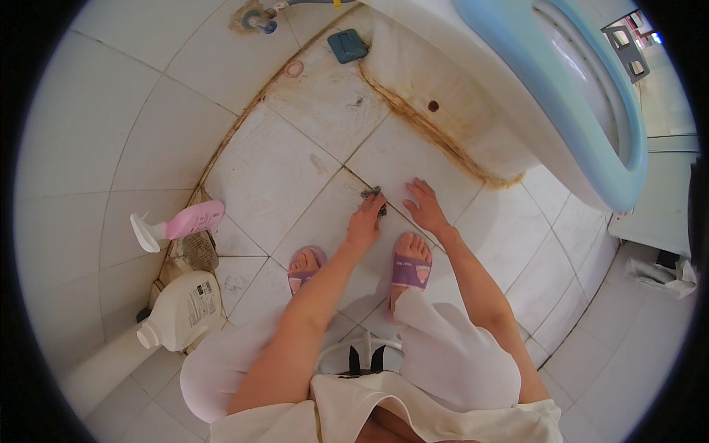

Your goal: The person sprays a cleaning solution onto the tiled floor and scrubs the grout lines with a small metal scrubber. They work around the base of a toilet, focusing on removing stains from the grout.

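On the white floor tiles (316,205) between and ahead of my feet, my left hand (368,216) presses a dark grey scouring pad, seemingly steel wool (372,192), against the floor; the fingers cover part of it. To its right, my right hand (425,206) hovers over or rests on the tiles with fingers spread and nothing in them; which of the two I cannot tell. Both feet wear purple slippers (411,271). Dark smudges (355,102) mark the tiles farther ahead.
A toilet with a light blue seat (631,166) leans in at upper right, its base edged with brown stains (437,144). At left stand a pink spray bottle (195,219) and a white jug (191,310). A dark green square object (347,46) and a valve (260,22) are beyond.
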`<state>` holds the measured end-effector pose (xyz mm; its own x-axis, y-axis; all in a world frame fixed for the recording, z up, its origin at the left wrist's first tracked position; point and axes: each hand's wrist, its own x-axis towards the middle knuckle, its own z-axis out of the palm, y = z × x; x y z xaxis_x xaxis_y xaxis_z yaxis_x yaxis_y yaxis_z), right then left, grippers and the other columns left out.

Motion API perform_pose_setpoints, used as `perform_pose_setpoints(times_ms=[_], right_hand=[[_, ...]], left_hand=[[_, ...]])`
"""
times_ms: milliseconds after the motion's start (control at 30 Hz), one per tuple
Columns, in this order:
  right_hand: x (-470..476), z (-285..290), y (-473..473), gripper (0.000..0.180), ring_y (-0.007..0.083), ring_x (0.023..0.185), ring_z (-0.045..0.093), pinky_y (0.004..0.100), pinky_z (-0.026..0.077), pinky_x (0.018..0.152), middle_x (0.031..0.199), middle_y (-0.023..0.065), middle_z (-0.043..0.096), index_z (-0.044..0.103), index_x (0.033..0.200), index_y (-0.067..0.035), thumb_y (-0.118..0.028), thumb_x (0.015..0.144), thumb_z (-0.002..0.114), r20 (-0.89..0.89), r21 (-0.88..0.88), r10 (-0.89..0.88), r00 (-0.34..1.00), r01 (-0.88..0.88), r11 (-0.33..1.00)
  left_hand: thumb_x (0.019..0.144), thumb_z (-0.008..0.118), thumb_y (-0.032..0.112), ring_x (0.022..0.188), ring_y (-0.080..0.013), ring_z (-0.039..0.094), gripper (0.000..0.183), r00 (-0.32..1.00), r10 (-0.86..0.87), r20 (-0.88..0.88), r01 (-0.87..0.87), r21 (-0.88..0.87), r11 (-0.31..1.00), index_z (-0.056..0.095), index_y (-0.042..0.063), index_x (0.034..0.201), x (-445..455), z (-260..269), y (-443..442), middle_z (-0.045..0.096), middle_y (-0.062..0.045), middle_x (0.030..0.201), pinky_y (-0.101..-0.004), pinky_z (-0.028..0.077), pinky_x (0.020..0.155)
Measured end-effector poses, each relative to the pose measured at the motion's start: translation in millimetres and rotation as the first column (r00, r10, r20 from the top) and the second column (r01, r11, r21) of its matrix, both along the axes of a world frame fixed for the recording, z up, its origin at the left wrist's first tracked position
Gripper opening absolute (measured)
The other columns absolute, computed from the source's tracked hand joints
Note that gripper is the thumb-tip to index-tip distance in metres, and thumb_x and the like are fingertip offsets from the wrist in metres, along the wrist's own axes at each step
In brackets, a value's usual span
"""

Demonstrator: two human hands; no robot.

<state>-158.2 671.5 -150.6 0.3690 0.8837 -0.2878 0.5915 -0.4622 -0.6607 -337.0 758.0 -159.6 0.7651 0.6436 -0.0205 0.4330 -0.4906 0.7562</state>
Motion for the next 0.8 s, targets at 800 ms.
perform_pose_setpoints(times_ms=[800], right_hand=[[3.1, -5.8, -3.0, 0.043, 0.0356, 0.130, 0.031, 0.0420, 0.027, 0.108, 0.140, 0.0168, 0.039, 0.052, 0.126, -0.008, -0.020, 0.086, 0.060, 0.029, 0.035, -0.011, 1.000, 0.010, 0.999]], left_hand=[[0.068, 0.058, -0.005, 0.105, -0.0382, 0.054, 0.052, 0.993, -0.072, -0.091, 0.067, -0.058, 0.996, 0.047, 0.005, 0.118, 18.4, 1.4, -44.7, 0.054, -0.021, 0.118, -0.0443, 0.049, 0.083]])
